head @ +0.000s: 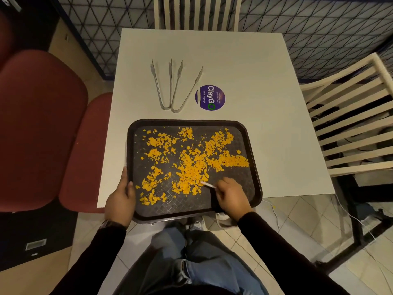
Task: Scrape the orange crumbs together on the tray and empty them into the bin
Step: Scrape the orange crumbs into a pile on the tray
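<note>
A dark brown tray (pixel 253 158) lies at the near edge of a white table (pixel 265 81) and overhangs it slightly. Orange crumbs (pixel 189 165) are scattered over most of the tray, densest in the middle and along a band toward the right rim. My left hand (pixel 120 199) grips the tray's near left rim, thumb on top. My right hand (pixel 230 196) rests over the near right part of the tray and pinches a thin white stick (pixel 207 184), whose tip touches the central heap of crumbs. No bin is in view.
Two metal tongs (pixel 172 86) lie side by side on the table beyond the tray, next to a round purple sticker (pixel 210 97). Cream slatted chairs stand at the far side (pixel 195 11) and the right (pixel 350 124). A red padded seat (pixel 42 128) is on the left.
</note>
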